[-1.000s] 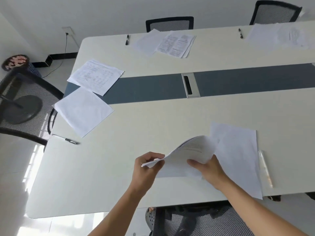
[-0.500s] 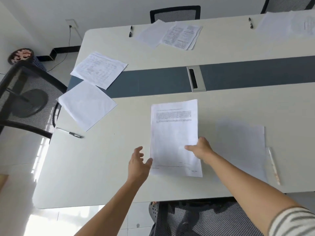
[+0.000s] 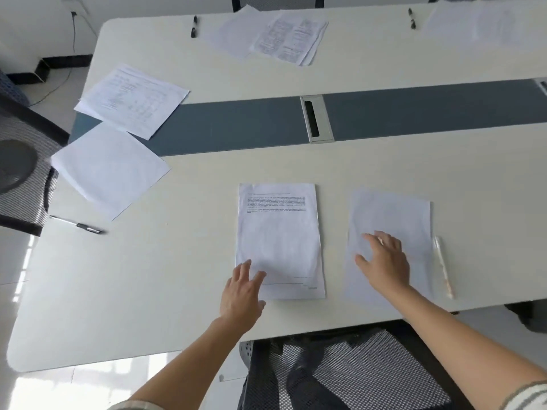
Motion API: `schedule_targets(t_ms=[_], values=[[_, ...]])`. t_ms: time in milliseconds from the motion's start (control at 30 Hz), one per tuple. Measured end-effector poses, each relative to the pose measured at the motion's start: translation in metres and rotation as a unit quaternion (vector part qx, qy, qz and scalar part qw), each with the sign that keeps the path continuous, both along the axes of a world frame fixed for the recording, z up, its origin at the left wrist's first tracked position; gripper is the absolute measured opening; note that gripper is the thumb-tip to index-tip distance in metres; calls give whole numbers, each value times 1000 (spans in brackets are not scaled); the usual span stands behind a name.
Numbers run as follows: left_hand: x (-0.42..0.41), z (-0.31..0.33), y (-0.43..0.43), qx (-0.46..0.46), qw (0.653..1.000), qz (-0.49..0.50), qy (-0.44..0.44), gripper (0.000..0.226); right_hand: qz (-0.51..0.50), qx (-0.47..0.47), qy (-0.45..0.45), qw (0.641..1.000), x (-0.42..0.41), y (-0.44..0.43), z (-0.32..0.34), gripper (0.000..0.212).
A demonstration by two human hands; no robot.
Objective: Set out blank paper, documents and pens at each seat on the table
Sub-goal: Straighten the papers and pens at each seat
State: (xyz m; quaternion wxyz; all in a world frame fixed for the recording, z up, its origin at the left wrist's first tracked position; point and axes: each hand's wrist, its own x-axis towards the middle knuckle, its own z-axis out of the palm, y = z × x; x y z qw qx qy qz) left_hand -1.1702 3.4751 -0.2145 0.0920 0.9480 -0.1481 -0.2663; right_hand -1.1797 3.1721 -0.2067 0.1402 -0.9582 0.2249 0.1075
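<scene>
Your printed document (image 3: 278,238) now lies flat on the counter (image 3: 165,285), released and no longer curled in your grip. Left hand (image 3: 241,294) rests open on its near-left corner; right hand (image 3: 384,261) has shifted, open-fingered, onto the blank paper (image 3: 393,214) just right. Pen (image 3: 442,266), possibly wrapped, sits at the right edge. Near seat looks complete.

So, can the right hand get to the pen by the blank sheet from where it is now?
Probably yes. The right hand lies open on the blank sheet, and the pen lies just past that sheet's right edge, with nothing between them. A short slide rightward should do.
</scene>
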Motion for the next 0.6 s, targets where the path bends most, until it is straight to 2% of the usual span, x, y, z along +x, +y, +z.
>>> schedule_targets(t_ms=[100, 167, 333, 600], values=[[2, -11, -7, 22, 1000, -10, 4, 74, -8, -16, 134, 991, -40, -38, -11, 77], [0, -17, -5, 28, 1000, -1, 3, 75, 8, 7, 175, 984, -48, -41, -19, 81], [-18, -21, -10, 7, 1000, 25, 1, 63, 98, 28, 147, 984, -31, -32, -24, 79], [-41, -23, -19, -8, 997, 71, 1, 60, 127, 22, 147, 981, -30, -39, -25, 81]])
